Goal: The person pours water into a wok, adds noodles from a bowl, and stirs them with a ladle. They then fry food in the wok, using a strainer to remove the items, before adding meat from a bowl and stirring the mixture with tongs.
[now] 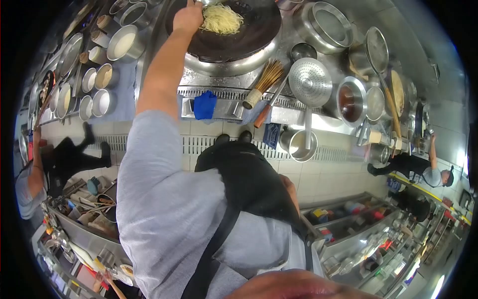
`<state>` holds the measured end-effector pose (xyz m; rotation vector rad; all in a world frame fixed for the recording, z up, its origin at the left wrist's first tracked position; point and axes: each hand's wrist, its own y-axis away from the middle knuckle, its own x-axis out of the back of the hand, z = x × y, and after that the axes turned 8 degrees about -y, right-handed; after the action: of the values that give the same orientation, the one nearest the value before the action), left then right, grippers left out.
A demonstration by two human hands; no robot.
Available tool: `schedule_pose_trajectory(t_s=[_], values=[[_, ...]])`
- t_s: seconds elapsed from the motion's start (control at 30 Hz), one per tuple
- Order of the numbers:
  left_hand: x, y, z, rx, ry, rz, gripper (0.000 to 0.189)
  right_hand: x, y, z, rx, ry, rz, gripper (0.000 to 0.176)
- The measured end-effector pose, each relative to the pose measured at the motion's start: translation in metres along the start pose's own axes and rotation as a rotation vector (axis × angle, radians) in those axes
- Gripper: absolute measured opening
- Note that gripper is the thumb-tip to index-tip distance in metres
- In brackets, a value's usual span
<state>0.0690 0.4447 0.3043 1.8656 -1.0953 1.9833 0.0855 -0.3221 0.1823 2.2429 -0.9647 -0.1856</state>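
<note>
Noodles (220, 19) are heaped in the middle of the wok (249, 35). Stir-frying is judged to be in hand. The left hand (188, 17) is held at the wok's rim, just beside them, fingers curled; what is gripped cannot be told. The right hand (290, 187) is lowered by the hip, fingers hidden. Tossing without spilling over the rim is called for next.

Person wears grey short-sleeved shirt (164, 199), black apron (249, 179), black shoes (234, 138).

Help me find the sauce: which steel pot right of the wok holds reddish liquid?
The pot directly right of the perforated skimmer; only its inside looks dark red.
</note>
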Motion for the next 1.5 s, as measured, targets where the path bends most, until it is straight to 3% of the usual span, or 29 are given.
schedule_pose_trajectory(t_s=[0.03, 0.1, 0.13, 0.2, 0.27, 0.3, 0.33, 0.37, 0.43, 0.5, 0.63, 0.7, 0.73, 0.77, 0.83, 0.9, 0.93, 0.97, 1.03, 1.1, 1.17, 1.2, 1.23, 1.33, 1.47, 1.5], values=[[0.013, -0.003, -0.002, 0.076, 0.031, 0.046, 0.03, -0.003, -0.001, -0.004, -0.008, -0.003, -0.006, 0.044], [0.025, -0.004, -0.017, 0.044, -0.007, 0.255, 0.021, -0.008, -0.018, -0.023, 0.026, -0.008, -0.011, 0.047], [0.025, 0.0, -0.027, 0.05, -0.021, 0.258, 0.021, -0.012, -0.033, -0.034, 0.03, -0.008, -0.026, 0.047], [0.018, 0.015, -0.044, 0.014, -0.117, -0.005, 0.024, -0.028, -0.061, -0.073, 0.207, 0.346, 0.005, 0.048], [0.023, 0.035, -0.047, 0.065, -0.098, -0.062, 0.025, -0.049, -0.081, -0.134, 0.184, 0.296, -0.035, 0.046], [0.024, 0.04, -0.049, 0.115, -0.064, -0.103, 0.025, -0.054, -0.109, -0.135, 0.264, 0.207, -0.082, 0.048], [0.009, 0.049, -0.056, 0.23, 0.015, -0.035, 0.026, -0.054, -0.148, -0.125, 0.402, 0.279, -0.089, 0.054], [-0.008, 0.068, -0.068, 0.242, 0.003, -0.036, 0.026, -0.065, -0.157, -0.158, 0.401, 0.309, -0.061, 0.062], [-0.028, 0.098, -0.089, 0.134, 0.104, 0.115, 0.028, -0.097, -0.177, -0.201, 0.406, 0.34, -0.047, 0.07], [0.066, 0.128, -0.025, 0.769, 0.942, 0.063, 0.026, -0.117, -0.209, -0.212, 0.367, 0.509, 0.119, 0.075], [0.092, 0.193, -0.007, 0.934, 1.358, 0.211, 0.013, -0.138, -0.243, -0.196, 0.478, 0.598, 0.262, 0.064], [0.068, 0.232, -0.024, 0.905, 1.52, 0.249, 0.012, -0.124, -0.27, -0.183, 0.259, 0.407, 0.191, 0.056], [0.074, 0.238, -0.021, 0.896, 1.535, 0.249, 0.012, -0.119, -0.257, -0.194, 0.32, 0.204, 0.128, 0.05], [0.083, 0.246, -0.023, 0.932, 1.528, 0.22, 0.012, -0.123, -0.24, -0.214, 0.317, 0.195, 0.156, 0.05], [0.092, 0.244, -0.024, 0.967, 1.526, 0.183, 0.012, -0.112, -0.205, -0.271, 0.063, -0.751, -0.215, 0.04], [0.096, 0.24, -0.033, 0.978, 1.612, 0.15, 0.012, -0.108, -0.176, -0.301, -0.044, -1.149, -0.422, 0.035], [0.096, 0.239, -0.04, 0.981, 1.614, 0.149, 0.012, -0.113, -0.162, -0.31, 0.024, -1.073, -0.466, 0.024], [0.095, 0.239, -0.047, 0.941, 1.654, 0.143, 0.012, -0.127, -0.14, -0.319, 0.02, -1.069, -0.462, 0.024], [0.095, 0.24, -0.06, 0.9, 1.704, 0.134, 0.012, -0.153, -0.103, -0.335, 0.248, -0.323, -0.081, 0.023], [0.098, 0.243, -0.07, 0.901, 1.674, 0.076, 0.011, -0.165, -0.092, -0.329, 0.313, -0.275, -0.019, 0.026], [0.095, 0.249, -0.08, 0.896, 1.701, 0.047, 0.012, -0.179, -0.078, -0.341, 0.597, -0.158, -0.038, 0.037], [0.093, 0.254, -0.085, 0.902, 1.712, 0.031, 0.012, -0.186, -0.07, -0.348, 0.507, -0.161, -0.033, 0.062], [0.092, 0.26, -0.09, 0.895, 1.721, 0.029, 0.012, -0.192, -0.061, -0.36, 0.513, -0.159, -0.025, 0.062], [0.09, 0.278, -0.101, 0.879, 1.75, -0.014, 0.013, -0.203, -0.07, -0.385, 0.373, 0.385, -0.075, 0.073], [0.096, 0.299, -0.113, 0.906, 1.736, -0.034, 0.012, -0.235, -0.139, -0.386, 0.455, 0.57, -0.052, 0.073], [0.098, 0.302, -0.116, 0.918, 1.726, -0.032, 0.012, -0.249, -0.149, -0.386, 0.538, 0.635, 0.039, 0.072]])
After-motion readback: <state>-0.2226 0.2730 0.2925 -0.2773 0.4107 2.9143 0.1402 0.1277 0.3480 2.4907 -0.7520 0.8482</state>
